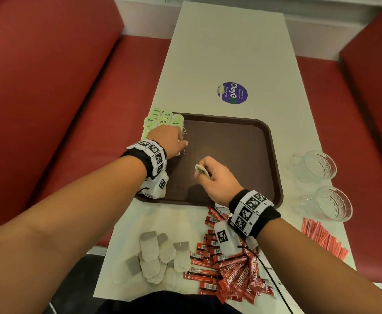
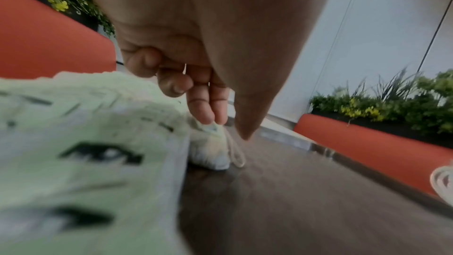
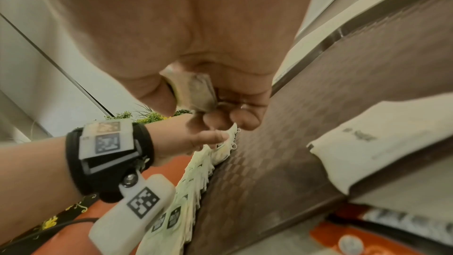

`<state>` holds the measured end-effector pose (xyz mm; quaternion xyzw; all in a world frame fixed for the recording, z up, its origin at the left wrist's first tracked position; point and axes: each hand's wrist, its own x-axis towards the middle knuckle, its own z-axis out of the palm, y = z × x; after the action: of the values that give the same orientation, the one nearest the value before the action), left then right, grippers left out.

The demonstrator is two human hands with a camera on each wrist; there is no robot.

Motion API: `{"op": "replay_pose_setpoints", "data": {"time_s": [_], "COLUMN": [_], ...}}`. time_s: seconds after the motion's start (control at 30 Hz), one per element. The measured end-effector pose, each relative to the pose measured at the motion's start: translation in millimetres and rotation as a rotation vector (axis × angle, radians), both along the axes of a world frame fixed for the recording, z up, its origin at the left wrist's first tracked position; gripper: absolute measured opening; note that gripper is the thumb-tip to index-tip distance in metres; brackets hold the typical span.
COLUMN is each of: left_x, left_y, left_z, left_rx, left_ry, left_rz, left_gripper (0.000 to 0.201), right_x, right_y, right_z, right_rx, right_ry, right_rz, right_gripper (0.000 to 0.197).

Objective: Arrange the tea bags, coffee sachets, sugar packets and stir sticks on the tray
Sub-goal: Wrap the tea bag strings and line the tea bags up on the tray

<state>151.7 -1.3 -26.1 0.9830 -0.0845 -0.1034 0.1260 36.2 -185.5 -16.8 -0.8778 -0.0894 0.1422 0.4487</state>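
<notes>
A brown tray (image 1: 230, 143) lies on the white table. Along its left edge runs a row of light-green tea bag packets (image 1: 163, 116) (image 3: 196, 181). My left hand (image 1: 182, 143) is over that row, with two straight fingers (image 2: 208, 111) touching a tea bag (image 2: 210, 152) at the row's inner side, the thumb alongside. My right hand (image 1: 202, 171) hovers over the tray's middle and grips one tea bag (image 1: 201, 170) (image 3: 193, 92) in curled fingers. Loose white tea bags (image 1: 156, 254), red coffee sachets (image 1: 230, 268) and thin red sticks (image 1: 321, 236) lie on the table near me.
Two glass cups (image 1: 314, 166) (image 1: 332, 202) stand right of the tray. A round purple sticker (image 1: 232, 93) marks the table beyond it. Red bench seats (image 1: 72, 109) flank the table on both sides. Most of the tray's floor is bare.
</notes>
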Motion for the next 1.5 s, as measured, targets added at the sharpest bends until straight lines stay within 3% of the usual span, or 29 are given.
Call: {"op": "replay_pose_setpoints", "data": {"time_s": [0.13,0.23,0.4,0.53,0.6,0.77,0.97,1.13,1.33,1.5], "left_x": [-29.9,-55.6,-65.8,-62.7,-55.4,-34.4,-3.3,9.4,3.4,-4.1], "left_y": [-0.1,2.3,10.3,18.6,26.2,37.1,31.7,29.2,15.9,3.4], "left_z": [27.9,43.1,32.5,28.1,21.5,-3.1,-14.1,-17.8,-16.8,-19.1], "left_rx": [-0.475,-0.58,-0.52,-0.548,-0.492,-0.292,-0.23,-0.193,-0.08,0.092], "left_ry": [0.024,0.111,0.088,0.084,0.113,0.214,0.051,0.061,-0.033,0.019], "left_rz": [-0.122,-0.279,-0.363,-0.207,-0.084,0.002,0.094,0.136,0.089,-0.018], "left_gripper": [0.029,0.02,0.002,0.003,0.005,0.008,0.006,0.01,0.025,0.033], "right_x": [6.3,8.3,8.5,1.9,-4.2,-25.2,-51.3,-61.9,-70.3,-69.3], "right_y": [-1.7,-0.9,4.3,5.7,4.2,6.0,17.1,25.4,34.6,33.1], "right_z": [-0.3,0.3,-2.3,-7.1,-9.1,-9.6,-8.3,-13.8,-26.8,-27.5], "right_rx": [-0.02,0.017,-0.013,0.011,0.013,-0.219,-0.474,-0.572,-0.662,-0.641], "right_ry": [-0.015,-0.035,-0.053,-0.015,0.026,0.114,0.058,0.062,0.032,0.002], "right_rz": [-0.045,-0.064,-0.002,-0.024,-0.012,0.267,0.585,0.688,0.761,0.747], "right_gripper": [0.009,0.015,0.016,0.019,0.033,0.038,0.046,0.051,0.038,0.018]}}
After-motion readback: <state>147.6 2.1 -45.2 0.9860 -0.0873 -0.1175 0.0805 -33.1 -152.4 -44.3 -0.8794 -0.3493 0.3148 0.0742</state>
